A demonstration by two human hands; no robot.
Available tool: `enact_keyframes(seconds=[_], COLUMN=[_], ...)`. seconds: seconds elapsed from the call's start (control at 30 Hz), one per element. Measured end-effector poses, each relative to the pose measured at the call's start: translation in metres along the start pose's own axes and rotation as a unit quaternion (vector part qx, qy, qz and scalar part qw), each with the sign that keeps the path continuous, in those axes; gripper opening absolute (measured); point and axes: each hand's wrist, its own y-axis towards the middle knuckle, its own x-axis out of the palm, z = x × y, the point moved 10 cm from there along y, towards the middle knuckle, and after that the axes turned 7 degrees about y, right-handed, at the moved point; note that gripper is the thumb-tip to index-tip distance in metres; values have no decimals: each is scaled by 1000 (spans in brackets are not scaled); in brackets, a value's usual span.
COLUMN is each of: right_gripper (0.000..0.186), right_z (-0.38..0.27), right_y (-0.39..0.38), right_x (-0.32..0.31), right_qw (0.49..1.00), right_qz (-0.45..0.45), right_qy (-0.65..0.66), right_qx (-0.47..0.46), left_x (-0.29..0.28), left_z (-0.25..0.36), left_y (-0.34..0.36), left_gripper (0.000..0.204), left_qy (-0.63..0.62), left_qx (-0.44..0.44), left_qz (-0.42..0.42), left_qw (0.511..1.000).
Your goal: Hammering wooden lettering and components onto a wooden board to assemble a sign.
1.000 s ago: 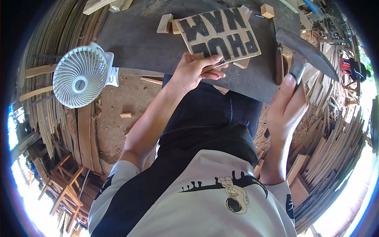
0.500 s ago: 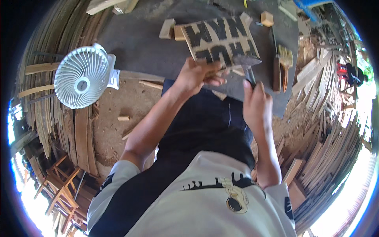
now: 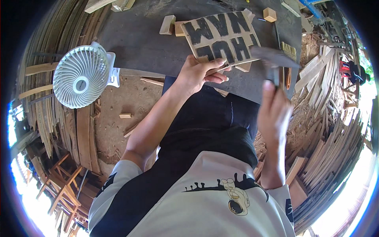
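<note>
My left hand is closed at the lower edge of a pale board with large black letters, which rests on wood blocks. Whether a small piece is also between those fingertips, I cannot make out. My right hand is closed round the handle of a hammer, whose motion-blurred head hangs just beside the board's right edge. A brush with an orange handle lies partly hidden behind the hammer on the dark worktable.
A white fan is at the table's left edge. Loose wood blocks and a small cube lie on the table. Stacked planks line both sides, a wooden chair frame stands lower left, and scraps lie on the dirt floor.
The hammer swung left and down to the board's lower right corner half a second ago and has since moved back to the right. My left hand stays at the board.
</note>
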Motion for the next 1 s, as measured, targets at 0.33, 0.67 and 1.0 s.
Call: enact_keyframes(seconds=[0.33,0.67,1.0], right_gripper=[31,32,30], right_z=[1,20,18], right_y=[1,1,-2], right_x=[-37,-9,23], right_qw=[987,989,989], right_qz=[52,-38,-116], right_qy=[141,127,87], right_qx=[47,61,36], left_x=[1,-7,5], left_z=[2,2,5], left_y=[-1,-6,-7], left_gripper=[29,30,28], left_qy=[16,-10,18], left_qx=[24,33,15], left_qz=[-26,-60,-3], left_qw=[999,998,1000])
